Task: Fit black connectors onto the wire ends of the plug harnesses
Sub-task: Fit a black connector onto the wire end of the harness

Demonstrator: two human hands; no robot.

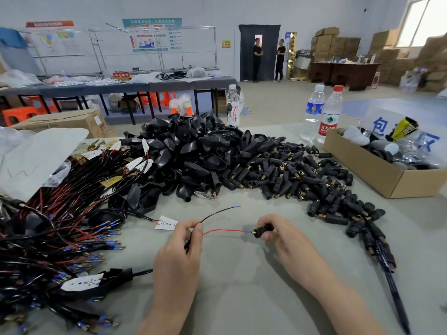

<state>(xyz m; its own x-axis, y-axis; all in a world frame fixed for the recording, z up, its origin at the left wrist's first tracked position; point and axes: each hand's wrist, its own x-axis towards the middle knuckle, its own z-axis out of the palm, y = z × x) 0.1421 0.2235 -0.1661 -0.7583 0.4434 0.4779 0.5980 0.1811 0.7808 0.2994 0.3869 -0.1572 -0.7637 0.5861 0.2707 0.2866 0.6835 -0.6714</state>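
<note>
Near table front edge: red wire (223,230) pinched by left hand (180,240) | black connector (262,230) pinched by right hand (278,229), meeting wire tip | black wire (221,211) unfitted | harness pile (60,213) left side, pending.

A black connector (263,230) lies level in the right hand (274,234), its brass mouth at the blue-sleeved tip of the red wire (223,230). The black wire (217,212) arcs up free, tip bare. Both wires are pinched by the left hand (183,243). Loose connectors (302,175) are heaped behind (brass ends showing) — harnesses (60,228) are piled at left.
</note>
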